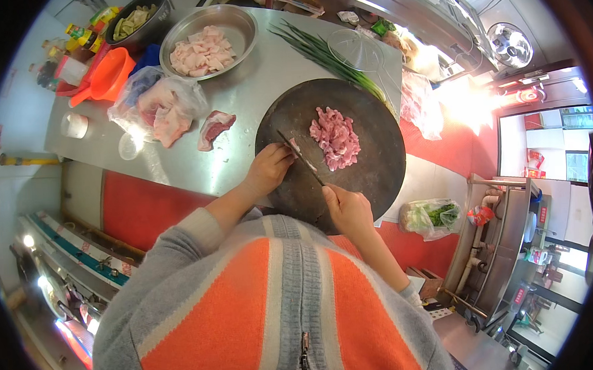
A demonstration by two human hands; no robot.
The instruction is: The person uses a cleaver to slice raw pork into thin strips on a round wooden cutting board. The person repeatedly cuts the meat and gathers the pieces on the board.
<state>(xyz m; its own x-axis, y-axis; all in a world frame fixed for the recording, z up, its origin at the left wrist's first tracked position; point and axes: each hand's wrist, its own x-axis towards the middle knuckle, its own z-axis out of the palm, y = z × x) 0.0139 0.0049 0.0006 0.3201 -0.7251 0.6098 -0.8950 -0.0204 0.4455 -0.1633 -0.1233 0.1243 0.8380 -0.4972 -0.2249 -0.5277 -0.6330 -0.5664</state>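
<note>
My right hand (349,207) grips the handle of a kitchen knife (301,157), seen nearly edge-on from above. Its blade slants across the left part of a round, dark chopping block (379,151). With bent fingers, my left hand (271,167) holds a small piece of raw meat (295,145) against the blade; fingers and knife partly hide it. To the right of the knife, a heap of sliced raw meat (335,139) lies on the block. Left of the block, a chunk of meat with fat (216,130) rests on the steel table (243,100).
A steel bowl of pale cut pieces (250,31) and an open plastic bag of meat (166,111) stand at the back left. An orange plastic scoop (110,74) lies near sauce bottles (84,38). Scallions (320,55) and a wire strainer (356,51) lie behind the block.
</note>
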